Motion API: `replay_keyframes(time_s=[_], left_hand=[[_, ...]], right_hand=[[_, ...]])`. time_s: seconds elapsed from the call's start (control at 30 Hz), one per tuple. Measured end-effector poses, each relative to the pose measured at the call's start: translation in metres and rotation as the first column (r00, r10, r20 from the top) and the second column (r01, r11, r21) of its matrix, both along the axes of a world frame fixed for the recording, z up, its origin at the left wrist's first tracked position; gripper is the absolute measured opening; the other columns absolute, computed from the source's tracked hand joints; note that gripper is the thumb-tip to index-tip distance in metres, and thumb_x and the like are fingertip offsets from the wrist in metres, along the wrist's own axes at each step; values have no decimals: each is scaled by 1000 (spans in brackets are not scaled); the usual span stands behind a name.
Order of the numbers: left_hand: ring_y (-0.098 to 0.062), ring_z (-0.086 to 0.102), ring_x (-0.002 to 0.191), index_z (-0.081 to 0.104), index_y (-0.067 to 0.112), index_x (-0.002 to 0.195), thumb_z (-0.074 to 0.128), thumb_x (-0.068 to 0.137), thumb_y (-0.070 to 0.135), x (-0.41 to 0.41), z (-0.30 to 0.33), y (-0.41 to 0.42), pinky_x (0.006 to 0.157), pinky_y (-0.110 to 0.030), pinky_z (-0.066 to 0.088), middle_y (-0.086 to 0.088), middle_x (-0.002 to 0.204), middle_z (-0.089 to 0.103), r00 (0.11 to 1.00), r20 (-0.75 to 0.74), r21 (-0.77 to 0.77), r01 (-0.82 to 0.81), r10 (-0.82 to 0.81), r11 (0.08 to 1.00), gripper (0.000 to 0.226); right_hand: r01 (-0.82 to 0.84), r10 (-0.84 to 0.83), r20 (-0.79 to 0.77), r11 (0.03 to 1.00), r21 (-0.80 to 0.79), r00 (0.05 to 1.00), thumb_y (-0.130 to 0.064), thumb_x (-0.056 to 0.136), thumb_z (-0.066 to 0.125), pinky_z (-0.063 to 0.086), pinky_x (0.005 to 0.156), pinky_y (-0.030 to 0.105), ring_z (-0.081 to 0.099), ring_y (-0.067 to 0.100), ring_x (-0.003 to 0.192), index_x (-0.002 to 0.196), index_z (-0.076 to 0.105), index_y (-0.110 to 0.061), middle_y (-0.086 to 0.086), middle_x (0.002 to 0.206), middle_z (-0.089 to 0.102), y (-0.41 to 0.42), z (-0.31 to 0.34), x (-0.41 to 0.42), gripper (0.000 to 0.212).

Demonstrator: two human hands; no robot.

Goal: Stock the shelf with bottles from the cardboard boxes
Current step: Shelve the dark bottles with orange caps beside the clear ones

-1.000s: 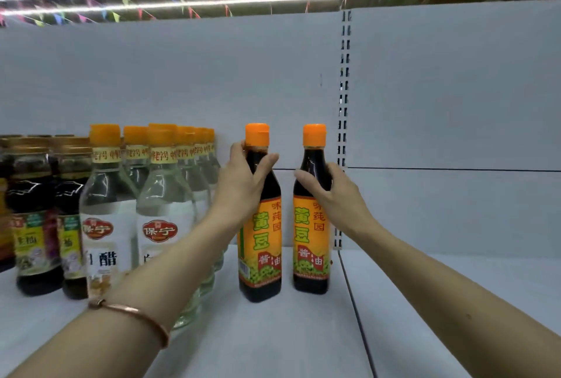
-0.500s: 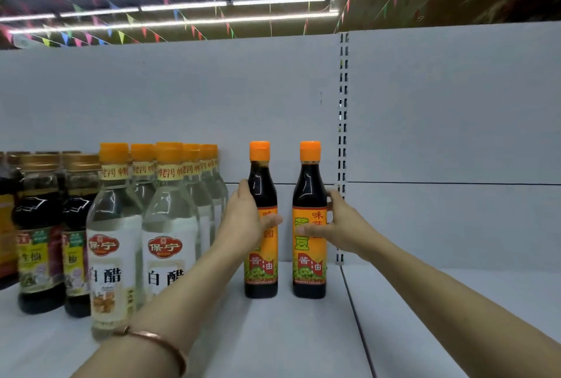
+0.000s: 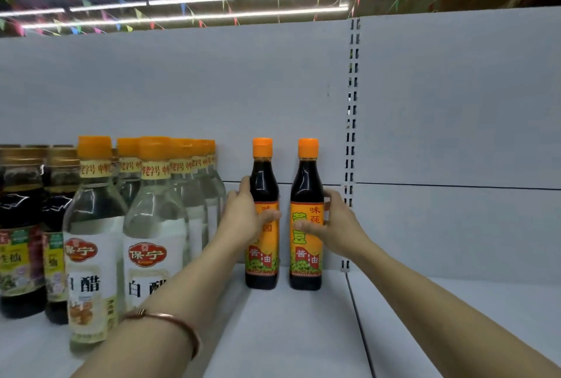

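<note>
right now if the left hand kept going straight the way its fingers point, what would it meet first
The left hand already grips the left soy sauce bottle, fingers reaching toward the back. Going on, they would probably meet the white back panel just behind the bottle, though depth is hard to judge here.

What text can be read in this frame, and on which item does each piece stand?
"保宁" and "白醋": front white vinegar bottle.
"保宁", "白" and a cut-off character: second white vinegar bottle.
"味苑", "豆", "酱油": right soy sauce bottle, held by the right hand.
"酱油", partly hidden "园": left soy sauce bottle, held by the left hand.
Orange-capped neck bands and dark bottles' labels: too blurred.
</note>
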State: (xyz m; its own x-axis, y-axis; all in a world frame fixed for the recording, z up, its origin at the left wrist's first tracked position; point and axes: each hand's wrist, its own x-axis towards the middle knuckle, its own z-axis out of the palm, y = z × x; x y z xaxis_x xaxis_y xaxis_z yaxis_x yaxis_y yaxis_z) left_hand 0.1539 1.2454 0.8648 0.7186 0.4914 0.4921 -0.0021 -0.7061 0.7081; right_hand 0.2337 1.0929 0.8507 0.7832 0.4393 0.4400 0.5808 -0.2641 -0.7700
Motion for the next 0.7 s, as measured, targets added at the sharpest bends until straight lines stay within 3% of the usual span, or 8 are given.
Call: replay_keyframes(time_s=[0.23,0.37,0.5,0.7], left_hand=[[-28,54,118,32,25,140,73,81,29,13,-5,3,91,-45,51,-7,132,50,1000,9,25,-8,7,1000,72],[-27,54,118,35,24,140,73,81,28,16,-8,3,93,-46,50,-6,130,51,999,34,0,8,-8,1000,70],[-27,54,118,37,22,138,74,81,29,20,-9,6,95,-50,49,-5,130,52,999,48,-11,15,-15,1000,69],[-27,54,118,36,22,139,74,81,29,21,-11,7,95,-50,49,-6,130,52,998,63,-8,16,-16,1000,70]], right_hand=[[62,-60,33,997,-51,998,-33,80,77,53,95,42,57,22,115,137,38,-22,5,130,52,8,-6,7,71],[129,-120,84,986,-105,989,-35,85,72,39,87,24,46,20,120,143,32,-18,7,133,40,11,-7,9,72],[162,-149,129,982,-97,980,-37,85,71,38,85,24,43,13,110,141,29,-17,8,134,39,12,-10,7,73],[171,-162,120,983,-67,979,-35,85,72,41,85,26,52,21,116,139,29,-17,8,133,40,12,-10,4,72]])
